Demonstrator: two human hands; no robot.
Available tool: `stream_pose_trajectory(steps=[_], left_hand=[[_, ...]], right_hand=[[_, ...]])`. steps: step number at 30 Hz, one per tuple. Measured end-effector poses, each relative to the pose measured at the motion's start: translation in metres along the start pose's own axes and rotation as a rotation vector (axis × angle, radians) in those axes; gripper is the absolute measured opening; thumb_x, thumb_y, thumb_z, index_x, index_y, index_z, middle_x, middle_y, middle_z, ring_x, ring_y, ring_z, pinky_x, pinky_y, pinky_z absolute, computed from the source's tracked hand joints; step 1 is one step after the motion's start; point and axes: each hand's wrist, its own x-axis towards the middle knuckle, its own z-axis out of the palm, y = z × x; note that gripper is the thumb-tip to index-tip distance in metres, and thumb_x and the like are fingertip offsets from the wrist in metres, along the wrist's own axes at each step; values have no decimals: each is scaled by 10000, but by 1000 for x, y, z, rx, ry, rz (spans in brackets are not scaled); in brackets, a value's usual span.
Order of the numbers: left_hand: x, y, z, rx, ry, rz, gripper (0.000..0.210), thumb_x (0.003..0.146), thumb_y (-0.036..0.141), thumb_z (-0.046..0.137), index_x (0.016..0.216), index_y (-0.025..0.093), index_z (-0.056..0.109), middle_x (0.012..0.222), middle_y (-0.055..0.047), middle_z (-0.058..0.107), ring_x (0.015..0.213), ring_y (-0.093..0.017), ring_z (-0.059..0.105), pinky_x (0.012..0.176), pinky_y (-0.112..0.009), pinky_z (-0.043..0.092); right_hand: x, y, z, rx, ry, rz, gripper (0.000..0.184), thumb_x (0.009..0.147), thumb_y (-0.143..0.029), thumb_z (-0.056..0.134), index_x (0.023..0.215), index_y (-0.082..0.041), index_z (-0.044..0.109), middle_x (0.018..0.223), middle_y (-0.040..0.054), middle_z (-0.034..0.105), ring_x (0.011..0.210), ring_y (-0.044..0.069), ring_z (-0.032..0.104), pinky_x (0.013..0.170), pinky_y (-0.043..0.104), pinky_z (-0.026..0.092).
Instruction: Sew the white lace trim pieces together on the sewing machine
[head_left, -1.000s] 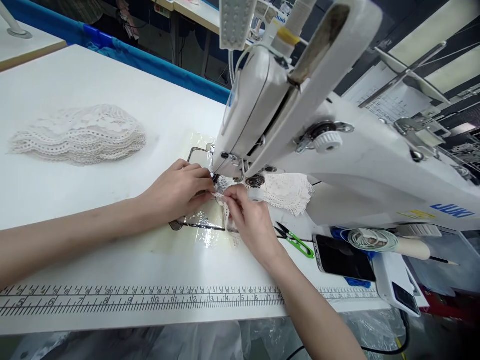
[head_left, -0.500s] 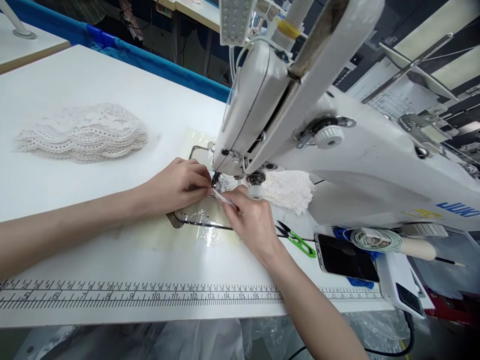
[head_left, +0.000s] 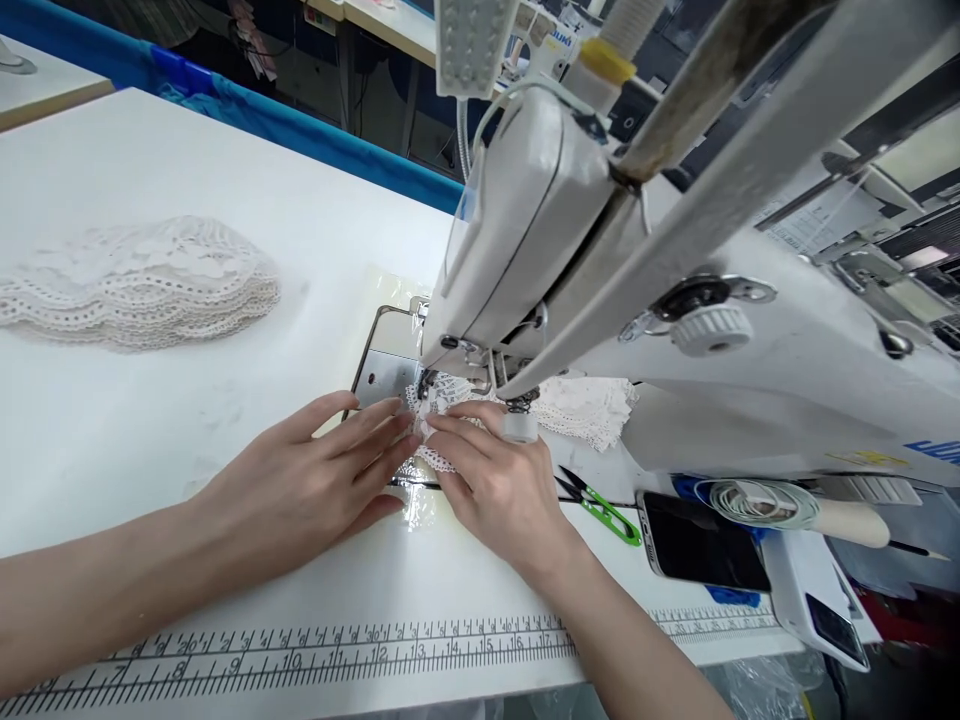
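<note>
A piece of white lace [head_left: 435,458] lies under the needle area of the sewing machine [head_left: 517,220]. My left hand [head_left: 322,470] rests with fingers stretched out, the tips touching the lace's left edge. From the other side my right hand [head_left: 499,480] lies over the lace, fingers extended and pressing it down near the presser foot [head_left: 426,385]. More white lace [head_left: 589,408] spreads out behind the needle, to the right under the machine arm. Part of the lace is hidden beneath my fingers.
A stack of white lace [head_left: 142,285] sits at the left of the table. Green thread snips [head_left: 604,512], a smartphone [head_left: 703,540] and a white device [head_left: 814,595] lie to the right. A printed ruler [head_left: 337,645] runs along the front edge.
Both hands have gone from pinching the lace at the needle to lying flatter with fingers spread over it. My left hand has shifted down and toward me. The view has tilted slightly.
</note>
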Motion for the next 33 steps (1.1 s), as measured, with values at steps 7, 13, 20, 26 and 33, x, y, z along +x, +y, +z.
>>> stream_pose_trajectory(steps=[7,13,20,26,33], left_hand=[[-2,-2,5,-26,31,-1,335,1083,366,523,1328,209,689,1241,-67,790,1277,-242,654,1076,-402,440],[2,-6,11,33,46,10,393,1123,373,417,1283,166,710,1236,-93,791,1284,-231,642,1059,-416,450],[6,-15,11,42,28,15,336,1105,344,459,1284,175,688,1218,-88,793,1281,-244,650,1038,-418,440],[6,-13,9,44,38,12,341,1114,374,453,1187,187,730,1183,-59,797,1207,-240,662,1016,-428,421],[5,-14,7,25,65,5,351,1121,360,440,1101,205,755,1105,-23,801,1142,-217,669,1014,-394,419]], right_hand=[[-1,0,3,-13,16,15,202,947,-91,594,981,-201,760,1141,15,823,996,211,723,855,345,574],[0,2,5,-31,1,43,230,950,-90,593,1045,-208,766,1189,21,810,1036,228,720,833,332,575],[4,5,9,-110,-28,44,302,949,-55,580,1122,-211,772,1247,45,790,1091,225,707,860,341,584],[3,1,8,-150,20,15,325,995,-102,541,1241,-173,741,1235,46,796,1076,219,717,961,353,565],[4,1,7,-172,81,-40,241,1022,-179,572,1129,-165,787,1225,29,800,1010,229,734,979,384,570]])
